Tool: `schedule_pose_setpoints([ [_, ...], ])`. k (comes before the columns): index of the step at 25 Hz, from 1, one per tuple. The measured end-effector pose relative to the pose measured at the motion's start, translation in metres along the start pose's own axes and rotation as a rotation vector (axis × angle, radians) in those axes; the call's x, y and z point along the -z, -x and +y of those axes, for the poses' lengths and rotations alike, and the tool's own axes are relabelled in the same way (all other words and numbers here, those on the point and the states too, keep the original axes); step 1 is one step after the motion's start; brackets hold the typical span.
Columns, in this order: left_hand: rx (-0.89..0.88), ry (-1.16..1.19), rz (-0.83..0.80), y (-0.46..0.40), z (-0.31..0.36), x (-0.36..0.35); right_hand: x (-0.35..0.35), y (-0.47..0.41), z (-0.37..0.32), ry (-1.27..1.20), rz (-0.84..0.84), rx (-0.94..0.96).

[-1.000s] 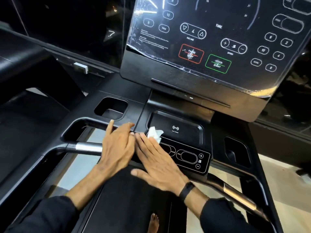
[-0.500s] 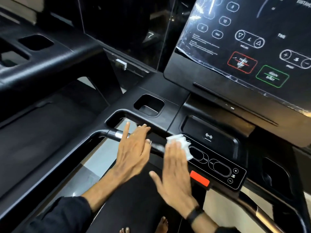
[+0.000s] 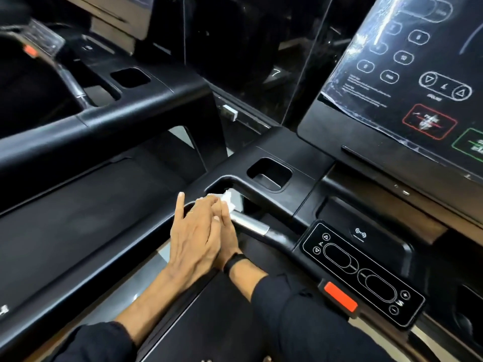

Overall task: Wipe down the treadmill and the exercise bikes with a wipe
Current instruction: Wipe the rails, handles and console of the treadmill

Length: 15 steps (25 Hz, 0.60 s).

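1. Nearest the camera, two dark sleeves reach forward over the black treadmill [image 3: 264,152], the right forearm wearing a black wristband [image 3: 234,261].
2. To the right lies a control pad [image 3: 363,274] with oval buttons, and a red tab [image 3: 340,296] sits at its near edge.
3. The left hand [image 3: 194,237] lies flat with straight fingers, released, holding nothing, its index finger raised; it rests on top of the right hand.
4. The right hand [image 3: 228,231] is mostly covered by the left, its fingers stretched out flat, pressing a white wipe [image 3: 228,201] onto the handlebar [image 3: 249,223].
5. The wipe sits at the handlebar's left bend, just beside the silver sensor section and under the fingertips.
6. Beyond it is a cup holder [image 3: 269,174] recess.
7. Farther right stands the console screen [image 3: 407,74] under a wrinkled plastic film.
8. At far left, a second black machine [image 3: 104,111] stands alongside.
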<state>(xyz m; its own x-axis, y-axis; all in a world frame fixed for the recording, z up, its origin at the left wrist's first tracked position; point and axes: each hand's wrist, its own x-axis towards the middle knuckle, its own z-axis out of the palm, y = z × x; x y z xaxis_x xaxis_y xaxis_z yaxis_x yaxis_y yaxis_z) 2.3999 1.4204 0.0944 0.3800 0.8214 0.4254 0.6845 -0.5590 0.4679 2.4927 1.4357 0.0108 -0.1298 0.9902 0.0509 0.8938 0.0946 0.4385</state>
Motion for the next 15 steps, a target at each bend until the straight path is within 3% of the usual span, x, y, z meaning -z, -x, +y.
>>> schedule_pose_setpoints([
  [3, 0.043, 0.106, -0.025, 0.001, 0.005, -0.003, 0.000, 0.019, 0.027, 0.060, 0.067, 0.024],
  [10, -0.156, 0.225, -0.099, -0.021, 0.075, -0.044, 0.036, 0.111, 0.112, -0.703, -0.023, -0.280],
  [13, -0.267, 0.280, -0.135, -0.034, 0.113, -0.057, 0.062, 0.134, 0.151, -0.968, 0.056, -0.354],
  [15, -0.315, 0.314, -0.151, -0.045, 0.132, -0.062, 0.073, 0.144, 0.183, -1.166, 0.209, -0.477],
])
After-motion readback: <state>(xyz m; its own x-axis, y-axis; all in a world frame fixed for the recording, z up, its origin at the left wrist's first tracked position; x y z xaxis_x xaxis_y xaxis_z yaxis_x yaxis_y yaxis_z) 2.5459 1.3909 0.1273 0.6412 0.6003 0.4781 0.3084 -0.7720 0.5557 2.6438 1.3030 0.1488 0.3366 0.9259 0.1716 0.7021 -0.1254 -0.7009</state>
